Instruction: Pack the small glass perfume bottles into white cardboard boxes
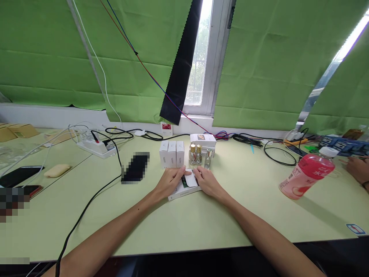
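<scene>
A small white cardboard box (pixel 181 193) with a dark printed picture lies on the table in front of me. A white flap or slip of card (pixel 190 179) shows at its middle. My left hand (pixel 169 181) is closed on the box's left end, its thumb pointing inward over the top. My right hand (pixel 210 182) grips the right end, with its fingers partly hidden. Just behind stand two gold-capped glass bottles (pixel 195 155) and a silver-capped one (pixel 208 159). Three upright white boxes (pixel 172 154) stand to their left, and more white boxes (pixel 203 141) are stacked behind them.
A pink drink bottle (pixel 308 173) stands at the right, near another person's hand (pixel 357 168). At left are a dark phone (pixel 136 167), a yellowish case (pixel 57 171) and a power strip (pixel 96 147). A black cable (pixel 91 202) crosses the table to its front edge.
</scene>
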### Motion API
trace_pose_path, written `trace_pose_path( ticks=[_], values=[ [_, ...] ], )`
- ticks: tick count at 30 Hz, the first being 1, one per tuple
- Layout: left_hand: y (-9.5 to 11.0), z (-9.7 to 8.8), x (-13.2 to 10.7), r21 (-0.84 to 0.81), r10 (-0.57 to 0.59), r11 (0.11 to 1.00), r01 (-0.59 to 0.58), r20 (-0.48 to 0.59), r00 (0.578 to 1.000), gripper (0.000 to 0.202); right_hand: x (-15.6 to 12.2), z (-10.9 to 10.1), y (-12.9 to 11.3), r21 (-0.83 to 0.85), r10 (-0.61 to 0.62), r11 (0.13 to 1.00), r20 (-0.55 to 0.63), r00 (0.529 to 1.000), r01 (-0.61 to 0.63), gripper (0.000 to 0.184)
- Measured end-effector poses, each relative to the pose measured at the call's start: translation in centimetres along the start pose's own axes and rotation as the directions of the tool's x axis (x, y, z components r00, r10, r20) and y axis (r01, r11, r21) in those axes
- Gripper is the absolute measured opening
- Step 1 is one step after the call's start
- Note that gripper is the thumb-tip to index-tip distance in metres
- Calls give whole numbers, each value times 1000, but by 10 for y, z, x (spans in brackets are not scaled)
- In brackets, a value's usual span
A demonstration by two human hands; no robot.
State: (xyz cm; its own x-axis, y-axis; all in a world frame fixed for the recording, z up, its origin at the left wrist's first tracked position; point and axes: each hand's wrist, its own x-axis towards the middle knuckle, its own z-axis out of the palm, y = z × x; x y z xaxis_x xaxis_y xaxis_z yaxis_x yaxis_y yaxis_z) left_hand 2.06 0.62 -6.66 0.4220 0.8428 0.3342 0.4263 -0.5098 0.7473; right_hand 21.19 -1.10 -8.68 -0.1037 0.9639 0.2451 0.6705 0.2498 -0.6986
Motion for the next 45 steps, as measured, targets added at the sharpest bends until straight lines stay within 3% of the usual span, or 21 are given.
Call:
trace_pose_path(
  ticks=[45],
  values=[
    [1,2,0,20,39,999,-38,-15,999,55,1,1,-1,103,-3,995,-3,1000,4,40]
  ],
)
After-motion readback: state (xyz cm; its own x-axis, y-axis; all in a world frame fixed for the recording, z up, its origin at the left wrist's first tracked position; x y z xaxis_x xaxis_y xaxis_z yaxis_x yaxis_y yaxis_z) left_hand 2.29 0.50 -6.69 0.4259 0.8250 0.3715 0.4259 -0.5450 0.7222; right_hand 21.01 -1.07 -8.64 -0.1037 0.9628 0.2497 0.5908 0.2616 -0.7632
